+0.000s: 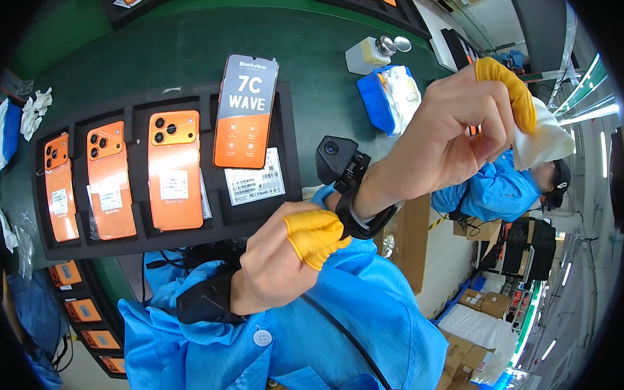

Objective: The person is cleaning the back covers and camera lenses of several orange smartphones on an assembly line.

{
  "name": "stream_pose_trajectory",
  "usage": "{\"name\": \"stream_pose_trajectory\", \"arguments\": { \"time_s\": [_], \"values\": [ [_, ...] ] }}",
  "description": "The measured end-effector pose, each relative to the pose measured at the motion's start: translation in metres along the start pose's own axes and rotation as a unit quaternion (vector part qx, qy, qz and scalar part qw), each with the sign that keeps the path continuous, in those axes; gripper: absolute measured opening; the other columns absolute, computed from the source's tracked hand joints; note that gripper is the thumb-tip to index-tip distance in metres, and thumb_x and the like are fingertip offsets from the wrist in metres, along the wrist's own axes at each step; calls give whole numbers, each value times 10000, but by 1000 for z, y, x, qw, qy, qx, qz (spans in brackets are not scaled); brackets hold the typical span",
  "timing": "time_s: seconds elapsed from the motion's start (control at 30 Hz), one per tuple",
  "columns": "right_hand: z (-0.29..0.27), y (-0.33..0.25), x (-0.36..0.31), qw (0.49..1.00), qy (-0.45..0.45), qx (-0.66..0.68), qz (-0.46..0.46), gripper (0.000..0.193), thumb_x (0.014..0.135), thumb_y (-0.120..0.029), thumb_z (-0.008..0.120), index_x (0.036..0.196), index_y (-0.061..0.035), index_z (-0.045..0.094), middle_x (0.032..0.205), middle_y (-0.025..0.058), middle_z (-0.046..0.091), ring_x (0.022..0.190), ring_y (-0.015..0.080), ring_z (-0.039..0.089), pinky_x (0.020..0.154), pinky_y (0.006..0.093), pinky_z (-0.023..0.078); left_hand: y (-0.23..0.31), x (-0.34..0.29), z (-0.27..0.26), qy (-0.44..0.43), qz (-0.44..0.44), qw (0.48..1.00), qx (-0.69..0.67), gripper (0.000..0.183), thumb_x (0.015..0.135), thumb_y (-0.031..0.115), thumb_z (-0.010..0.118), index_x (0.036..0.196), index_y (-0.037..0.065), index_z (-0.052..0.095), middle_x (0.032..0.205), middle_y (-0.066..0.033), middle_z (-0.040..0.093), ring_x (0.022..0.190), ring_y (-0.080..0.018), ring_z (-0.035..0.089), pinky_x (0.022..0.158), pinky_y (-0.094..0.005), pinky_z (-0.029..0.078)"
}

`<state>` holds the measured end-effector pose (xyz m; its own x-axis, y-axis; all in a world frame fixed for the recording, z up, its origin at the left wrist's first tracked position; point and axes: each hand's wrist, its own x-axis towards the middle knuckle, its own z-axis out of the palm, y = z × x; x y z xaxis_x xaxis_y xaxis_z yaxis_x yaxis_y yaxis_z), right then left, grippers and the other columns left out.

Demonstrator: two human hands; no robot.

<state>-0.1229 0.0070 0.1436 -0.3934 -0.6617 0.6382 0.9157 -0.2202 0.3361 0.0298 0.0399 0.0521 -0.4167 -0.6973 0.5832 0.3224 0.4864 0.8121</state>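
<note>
My right hand (454, 125), with yellow finger cots on, is raised at the right and pinches a white wiping cloth (540, 137). My left hand (276, 255) is closed in front of my chest, its yellow-covered fingers pressed together; whatever may be inside is hidden. Beyond it lies a black tray (287, 120) on the green table. Three orange phones (175, 169) rest back-up in its slots, with white labels on them. A fourth phone (246, 115), screen up under a grey-and-orange printed film, lies across the rightmost slot, above a white label (255, 180).
At the table's right stand a squarish bottle (367, 55) with a metal cap and a blue bin (372, 100) of white cloths. Another blue bin (11, 130) is at the left. More phones (82, 310) sit in a lower tray. A person in blue (494, 185) is at the right.
</note>
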Motion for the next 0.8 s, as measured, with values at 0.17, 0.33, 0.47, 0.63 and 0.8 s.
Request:
{"name": "stream_pose_trajectory", "arguments": {
  "time_s": [0.17, 0.33, 0.47, 0.63, 0.8],
  "values": [
    [-1, -3, 2, 996, 4, -83, 28, 184, 724, 93, 624, 832, -45, 569, 627, 31, 506, 551, 121, 472, 559, 269, 403, 0, 1, 3, 25, -13, 999, -24, 205, 690, -49, 766, 837, -51, 625, 789, -144, 636, 726, -251, 633, 656, -297, 521],
    [-4, -4, 2, 974, -75, -213, -8, 148, 754, 29, 637, 860, -50, 571, 623, 8, 465, 581, 91, 424, 594, 230, 375, 7, 7, 3, 16, -12, 1000, 21, 211, 690, -44, 770, 839, -49, 621, 789, -144, 640, 722, -247, 638, 661, -289, 516],
    [-15, 3, 4, 950, -105, -289, -56, 155, 762, -37, 666, 876, -56, 563, 638, -1, 434, 572, 85, 392, 586, 218, 342, 3, 8, -3, -12, -70, 997, 14, 203, 713, -35, 761, 866, -48, 629, 826, -137, 647, 753, -211, 642, 688, -283, 516],
    [-17, -12, 6, 896, -146, -420, 3, 214, 805, -149, 654, 976, -51, 569, 735, -6, 478, 636, 92, 411, 550, 238, 316, -1, 7, -2, -47, -193, 979, -42, 290, 744, -23, 758, 986, -46, 599, 918, -88, 627, 828, -141, 616, 771, -264, 506],
    [-25, -1, -1, 898, -186, -398, -11, 331, 832, -247, 636, 1105, -72, 568, 925, 7, 565, 697, 126, 435, 532, 264, 315, -4, 15, -5, -62, -287, 942, -162, 323, 710, 3, 796, 959, -29, 593, 904, -63, 607, 799, -126, 597, 744, -252, 504]
  ]
}}
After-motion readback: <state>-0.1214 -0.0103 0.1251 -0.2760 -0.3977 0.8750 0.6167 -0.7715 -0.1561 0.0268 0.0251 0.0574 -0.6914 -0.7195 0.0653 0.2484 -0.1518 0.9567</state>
